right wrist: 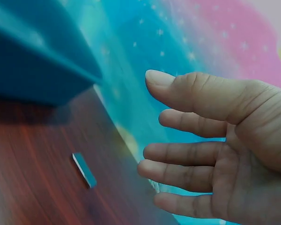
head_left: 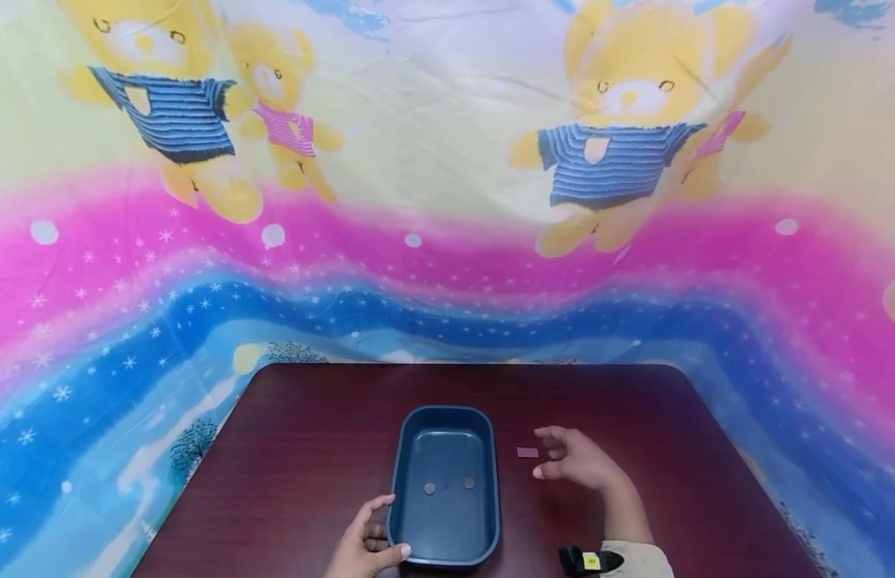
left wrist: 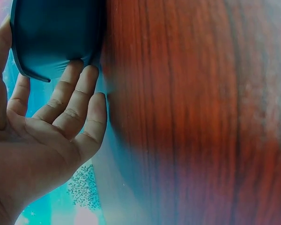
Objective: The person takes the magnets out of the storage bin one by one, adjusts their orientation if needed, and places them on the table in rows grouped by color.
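Note:
A dark blue rectangular tray [head_left: 447, 522] stands on the table, with two small round coin-like discs, a left one [head_left: 429, 488] and a right one [head_left: 469, 482], on its floor. At the tray's near left corner, my left hand [head_left: 368, 542] touches the outer side with thumb and fingers spread; the left wrist view shows these fingers extended against the wall. To the right of the tray lies a small rectangular block [head_left: 527, 453], pinkish from above and teal with a pale edge in the right wrist view. My right hand [right wrist: 220, 150] hovers just right of it, fingers apart, holding nothing.
The dark red-brown wooden table [head_left: 310, 433] has rounded far corners. Behind and beside it hangs a printed cloth [head_left: 433, 265] with bears and snowflakes. A black strap [head_left: 590, 560] with a yellow label sits on my right wrist over a pale sleeve.

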A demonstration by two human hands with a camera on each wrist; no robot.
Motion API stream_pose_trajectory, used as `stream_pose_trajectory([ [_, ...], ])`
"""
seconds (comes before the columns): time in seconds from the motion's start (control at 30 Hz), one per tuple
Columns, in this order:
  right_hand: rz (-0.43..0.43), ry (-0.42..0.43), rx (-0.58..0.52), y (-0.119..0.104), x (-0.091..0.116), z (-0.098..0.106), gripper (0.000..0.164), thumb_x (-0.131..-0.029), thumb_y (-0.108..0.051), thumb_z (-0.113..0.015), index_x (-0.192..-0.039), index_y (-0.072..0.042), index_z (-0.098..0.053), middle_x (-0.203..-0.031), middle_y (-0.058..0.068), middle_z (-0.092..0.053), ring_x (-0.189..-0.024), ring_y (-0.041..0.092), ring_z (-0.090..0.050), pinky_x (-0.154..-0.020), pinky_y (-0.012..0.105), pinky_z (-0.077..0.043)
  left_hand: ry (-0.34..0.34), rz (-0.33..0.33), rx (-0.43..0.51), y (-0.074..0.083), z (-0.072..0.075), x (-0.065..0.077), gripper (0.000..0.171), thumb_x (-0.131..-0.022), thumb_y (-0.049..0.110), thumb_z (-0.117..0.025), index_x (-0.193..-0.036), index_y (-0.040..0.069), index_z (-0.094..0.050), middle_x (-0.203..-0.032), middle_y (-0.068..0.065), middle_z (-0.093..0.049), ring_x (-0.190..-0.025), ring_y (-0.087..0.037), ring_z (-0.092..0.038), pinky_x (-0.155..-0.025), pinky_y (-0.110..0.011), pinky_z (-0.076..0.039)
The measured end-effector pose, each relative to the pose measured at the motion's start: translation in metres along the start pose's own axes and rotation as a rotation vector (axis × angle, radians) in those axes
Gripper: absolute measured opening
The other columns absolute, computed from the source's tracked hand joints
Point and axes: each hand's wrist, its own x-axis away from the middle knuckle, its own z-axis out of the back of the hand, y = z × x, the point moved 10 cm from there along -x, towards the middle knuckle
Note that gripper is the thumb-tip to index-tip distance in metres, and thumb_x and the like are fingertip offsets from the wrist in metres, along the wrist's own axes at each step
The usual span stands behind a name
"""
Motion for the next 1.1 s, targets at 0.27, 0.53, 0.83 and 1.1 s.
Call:
stream_pose_trajectory([
  [0.27, 0.094, -0.064, -0.033, -0.03, -0.006, -0.02, 0.065, -0.074, -0.016, -0.079, -0.129, 0.004, -0.05, -0.121, 0.025, -0.052, -0.106, 0.038, -0.055, -0.08, 0.045, -0.048, -0.009, 0.0, 0.003, -0.001, 0.0, 0.001, 0.082, -0.077, 0.017, -0.077, -0.141, 0.001, -0.028, -0.088, -0.013, -0.063, -0.077, -0.03, -0.064, -0.067, -0.041, -0.052],
  [0.53, 0.141, -0.148, -0.03, -0.054, -0.013, -0.046, 0.062, -0.075, -0.017, -0.078, -0.127, 0.002, -0.052, -0.113, 0.018, -0.057, -0.098, 0.035, -0.056, -0.078, 0.043, -0.048, -0.014, 0.019, 0.008, -0.003, -0.002, 0.002, 0.081, -0.078, 0.016, -0.077, -0.141, 0.001, -0.027, -0.089, -0.013, -0.063, -0.078, -0.03, -0.064, -0.067, -0.043, -0.052],
  [0.83, 0.126, -0.231, -0.066, -0.067, -0.023, -0.075, 0.058, -0.075, -0.015, -0.078, -0.126, 0.0, -0.053, -0.111, 0.012, -0.057, -0.099, 0.035, -0.056, -0.078, 0.039, -0.05, -0.008, 0.016, 0.001, -0.002, -0.002, 0.0, 0.082, -0.077, 0.016, -0.077, -0.141, 0.001, -0.028, -0.088, -0.013, -0.063, -0.077, -0.03, -0.063, -0.067, -0.042, -0.052],
  [1.1, 0.093, -0.248, 0.055, -0.073, -0.035, -0.092, 0.054, -0.073, -0.019, -0.078, -0.121, -0.004, -0.059, -0.103, 0.006, -0.06, -0.097, 0.028, -0.057, -0.075, 0.04, -0.049, 0.001, 0.01, -0.009, -0.001, -0.003, -0.001, 0.08, -0.078, 0.014, -0.076, -0.141, 0.001, -0.028, -0.087, -0.013, -0.063, -0.076, -0.03, -0.064, -0.066, -0.042, -0.052],
])
